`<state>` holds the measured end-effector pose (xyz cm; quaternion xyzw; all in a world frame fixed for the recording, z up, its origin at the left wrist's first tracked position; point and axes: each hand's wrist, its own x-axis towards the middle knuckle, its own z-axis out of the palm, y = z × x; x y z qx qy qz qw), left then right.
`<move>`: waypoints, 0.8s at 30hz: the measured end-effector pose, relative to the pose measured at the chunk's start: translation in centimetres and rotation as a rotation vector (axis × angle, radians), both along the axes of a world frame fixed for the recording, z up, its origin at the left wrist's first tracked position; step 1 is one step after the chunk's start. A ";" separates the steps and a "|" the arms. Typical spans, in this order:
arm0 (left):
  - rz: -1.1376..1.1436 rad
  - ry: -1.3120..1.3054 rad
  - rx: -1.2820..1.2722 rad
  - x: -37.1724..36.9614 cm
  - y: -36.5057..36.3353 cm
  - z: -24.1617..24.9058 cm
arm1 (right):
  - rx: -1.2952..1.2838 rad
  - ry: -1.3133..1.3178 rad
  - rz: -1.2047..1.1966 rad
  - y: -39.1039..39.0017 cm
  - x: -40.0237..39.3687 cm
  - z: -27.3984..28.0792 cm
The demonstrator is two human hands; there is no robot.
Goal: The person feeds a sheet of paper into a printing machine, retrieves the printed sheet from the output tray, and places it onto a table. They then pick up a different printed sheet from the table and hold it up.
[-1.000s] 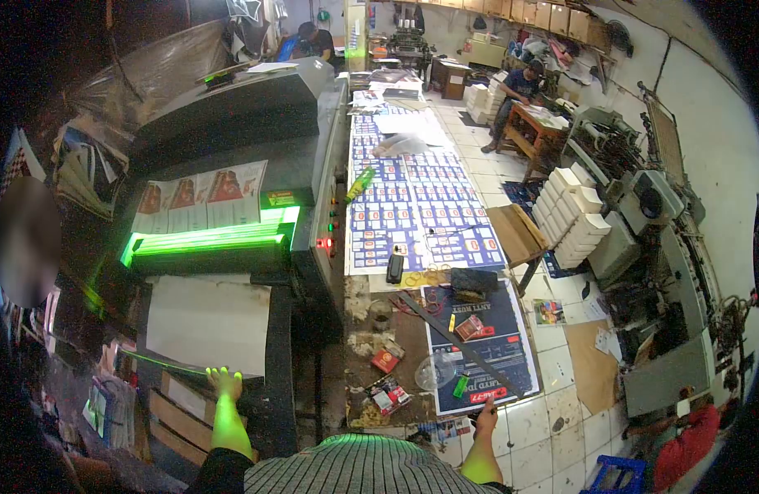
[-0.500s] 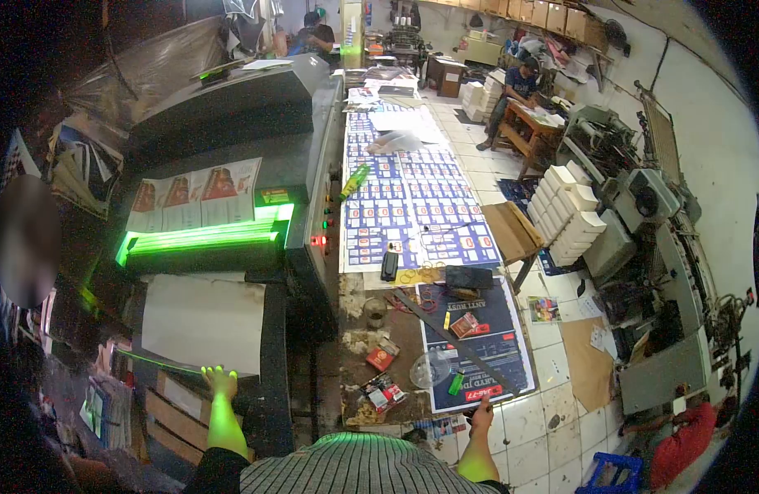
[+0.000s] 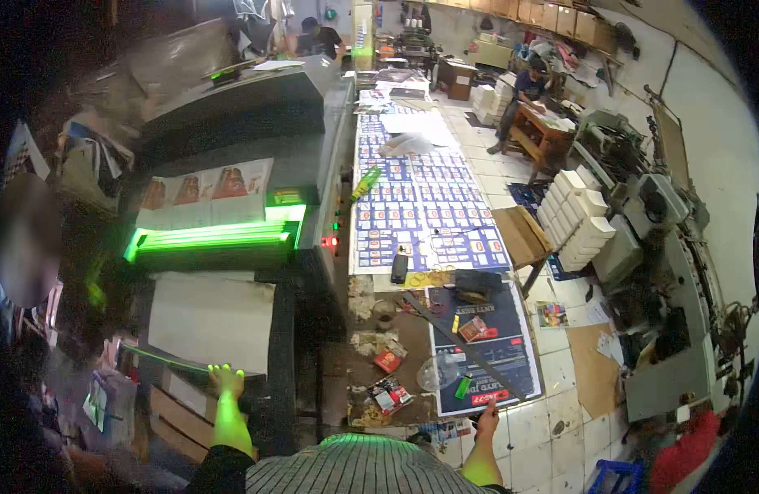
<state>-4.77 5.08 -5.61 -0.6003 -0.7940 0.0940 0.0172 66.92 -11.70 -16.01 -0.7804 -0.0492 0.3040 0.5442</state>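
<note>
My left hand [image 3: 226, 382] rests at the near edge of a white sheet [image 3: 208, 323] on the feed bed of a large dark machine [image 3: 223, 115]. Its fingers are spread and tinted green by the machine's glowing light bar [image 3: 219, 236]. My right hand [image 3: 487, 418] is at the near edge of the worktable, just below the corner of a dark blue printed poster [image 3: 511, 362]. Its fingers are curled, and a small dark thing seems to be in them. On the poster lie a long metal ruler [image 3: 470, 352], a green lighter [image 3: 462, 387] and a clear round lid [image 3: 439, 373].
Red packs [image 3: 389, 356], a black stapler-like thing [image 3: 399, 267] and a green bottle [image 3: 366, 183] lie on the table. Printed sheets [image 3: 420, 206] cover its far part. White stacks [image 3: 573, 216] and grey machines [image 3: 667, 329] stand right. Two people [image 3: 527, 86] are farther back.
My view has turned slightly left, so the scene sits a little further right. Both hands keep nearly the same places by the sheet and the table edge.
</note>
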 end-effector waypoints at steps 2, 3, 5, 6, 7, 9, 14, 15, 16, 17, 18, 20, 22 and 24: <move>0.094 -0.076 -0.046 0.9 -0.2 2.1 | 0.016 0.084 -0.003 0.5 -1.1 1.2; 0.136 -0.105 -0.032 1.9 -0.2 2.5 | 0.035 0.126 -0.051 0.5 -2.6 5.9; 0.163 -0.146 -0.070 3.4 -0.3 5.1 | 0.061 0.042 0.000 0.0 0.0 -0.8; 0.208 -0.196 -0.054 3.4 -0.2 5.1 | 0.116 0.079 -0.010 0.2 -0.6 0.7; 0.220 -0.190 -0.051 3.1 -0.3 4.8 | 0.019 0.137 0.040 0.5 -3.1 8.4; 0.176 -0.212 -0.011 2.8 -0.4 4.2 | 0.189 0.141 -0.053 0.7 -1.8 3.3; 0.229 -0.279 0.111 2.1 -0.5 2.3 | 0.097 0.046 0.021 0.0 0.3 -1.3; 0.228 -0.253 0.120 1.9 -0.5 2.0 | 0.086 0.035 0.019 0.1 0.2 -1.1; 0.229 -0.226 0.129 1.7 -0.3 1.7 | 0.085 0.036 0.018 0.1 0.2 -0.9; 0.229 -0.224 0.129 1.4 0.1 1.5 | 0.071 0.045 0.025 0.1 0.1 -0.6; 0.155 -0.211 0.041 0.7 0.6 1.0 | 0.055 0.055 0.038 0.0 0.0 -0.2; 0.110 -0.172 -0.037 0.1 0.1 0.7 | 0.064 0.111 0.043 -0.1 -0.3 0.5; 0.170 -0.121 -0.035 1.0 0.1 1.3 | 0.066 0.164 0.087 -0.2 -0.7 2.0; 0.202 -0.114 -0.034 2.3 -0.1 3.0 | 0.088 0.013 0.038 -1.5 3.3 -8.9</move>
